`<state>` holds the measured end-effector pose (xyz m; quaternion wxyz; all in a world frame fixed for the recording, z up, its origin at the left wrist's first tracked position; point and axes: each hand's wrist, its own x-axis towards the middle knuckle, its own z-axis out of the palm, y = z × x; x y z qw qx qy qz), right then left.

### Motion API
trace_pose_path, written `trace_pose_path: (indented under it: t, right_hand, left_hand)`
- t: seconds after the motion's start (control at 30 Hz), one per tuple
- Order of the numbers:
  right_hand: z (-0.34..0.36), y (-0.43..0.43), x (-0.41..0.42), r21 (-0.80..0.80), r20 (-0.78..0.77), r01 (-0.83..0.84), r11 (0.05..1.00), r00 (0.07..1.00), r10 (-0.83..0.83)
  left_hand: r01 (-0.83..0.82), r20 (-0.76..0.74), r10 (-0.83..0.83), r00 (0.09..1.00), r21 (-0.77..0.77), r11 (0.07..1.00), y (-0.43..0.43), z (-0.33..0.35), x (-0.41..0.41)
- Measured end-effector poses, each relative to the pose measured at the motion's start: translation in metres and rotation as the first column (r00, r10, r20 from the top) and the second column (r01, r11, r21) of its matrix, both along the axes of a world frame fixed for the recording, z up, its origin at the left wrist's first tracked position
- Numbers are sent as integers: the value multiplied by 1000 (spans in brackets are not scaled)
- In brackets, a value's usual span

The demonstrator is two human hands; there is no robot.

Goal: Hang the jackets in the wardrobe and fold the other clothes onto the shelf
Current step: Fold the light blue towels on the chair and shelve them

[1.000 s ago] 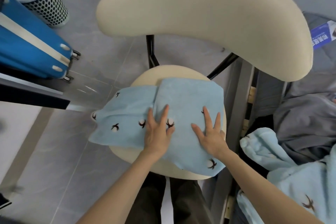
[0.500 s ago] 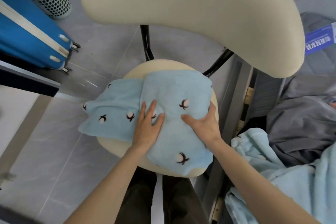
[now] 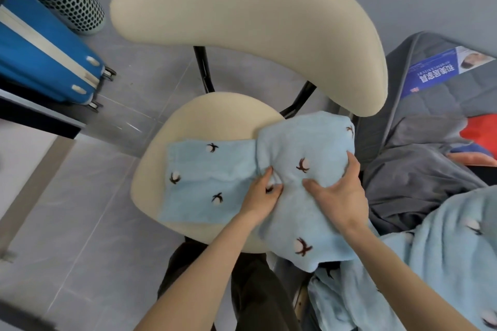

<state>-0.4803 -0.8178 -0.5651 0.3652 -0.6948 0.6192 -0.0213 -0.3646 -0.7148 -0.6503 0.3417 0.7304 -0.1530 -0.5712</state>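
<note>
- Left hand is pinching the light-blue fleece garment at its middle fold.
- Right hand is grasping its bunched right half.
- Garment is lying on the chair seat.

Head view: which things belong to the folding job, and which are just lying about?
Job: blue patterned garment on the chair seat, gripped by left hand and right hand; matching blue garment at right.
Lying about: blue suitcase, mesh bin, grey bedding, leaflet.

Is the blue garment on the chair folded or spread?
Partly folded: the garment lies flat at left on the chair seat, bunched at right in the left hand and right hand.
</note>
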Motion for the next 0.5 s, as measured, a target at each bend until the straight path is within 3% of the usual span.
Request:
trace_pose_path:
  t: [0.17, 0.23, 0.3, 0.33, 0.4, 0.47, 0.5]
  right_hand:
    - [7, 30, 45, 61, 138, -214, 975, 969, 204]
    - [9, 46, 72, 216, 259, -318, 923, 930, 260]
    - [9, 67, 100, 374, 446, -354, 857, 879, 168]
    - [7, 77, 109, 360, 497, -342, 868, 858, 132]
    - [-2, 89, 117, 100, 450, -275, 956, 870, 203]
    - [-17, 90, 113, -193, 225, -246, 950, 931, 287]
    - [-25, 86, 108, -202, 135, -255, 946, 949, 285]
  left_hand:
    - [-260, 19, 259, 966, 51, 964, 39, 13, 40]
    - [-360, -27, 364, 931, 90, 929, 61, 18, 64]
    - [-512, -66, 530, 845, 183, 839, 86, 26, 91]
    - [-564, -55, 589, 806, 229, 793, 98, 30, 104]
    - [-608, 13, 625, 780, 248, 754, 118, 36, 124]
    - [-567, 90, 561, 823, 166, 806, 129, 42, 136]
    - [-514, 127, 500, 857, 122, 849, 129, 44, 138]
